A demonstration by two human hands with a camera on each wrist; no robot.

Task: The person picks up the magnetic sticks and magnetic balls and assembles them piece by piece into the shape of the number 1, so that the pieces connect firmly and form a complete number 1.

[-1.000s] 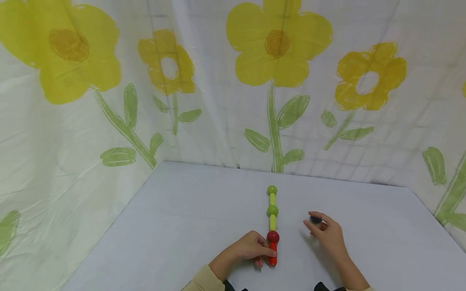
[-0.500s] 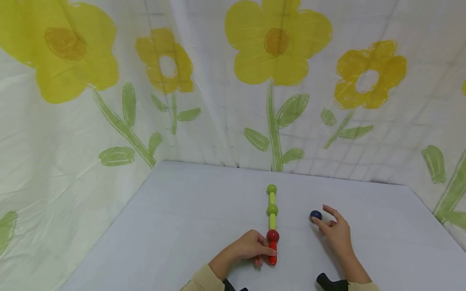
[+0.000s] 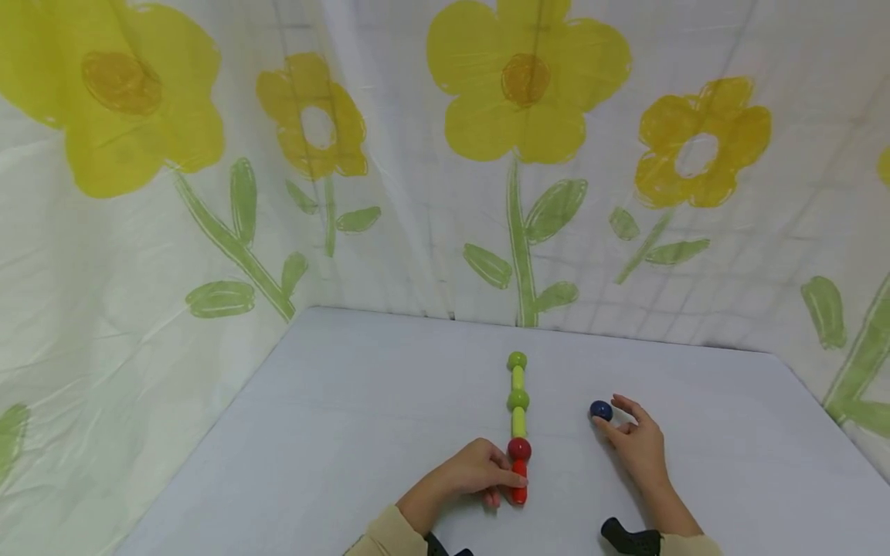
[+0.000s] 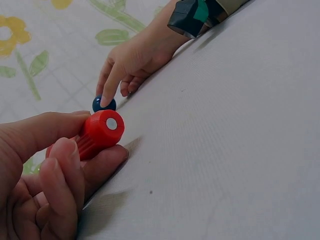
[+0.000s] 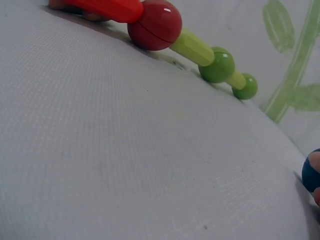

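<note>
My left hand [image 3: 476,472] pinches a red magnetic rod [image 3: 519,494] at the near end of a straight chain. In the left wrist view the rod's ridged side and pale round end [image 4: 111,123] face the camera. Beyond it in the chain come a dark red ball [image 3: 519,449], a lime rod [image 3: 518,422], a green ball [image 3: 518,399], another lime rod [image 3: 518,378] and a far green ball [image 3: 517,360]. To the right, my right hand [image 3: 640,448] has thumb and fingertips at a dark blue ball [image 5: 311,175], which sits on the table apart from the chain.
A white-covered table [image 3: 389,386] lies beneath both hands. Behind it hangs a white curtain [image 3: 403,193] printed with yellow flowers and green leaves. A black wrist device [image 3: 631,537] sits at my right cuff.
The right hand's fingers first covered the blue ball, then spread and shifted right, baring it; now the index finger is back close to it. The left hand and chain stay in place.
</note>
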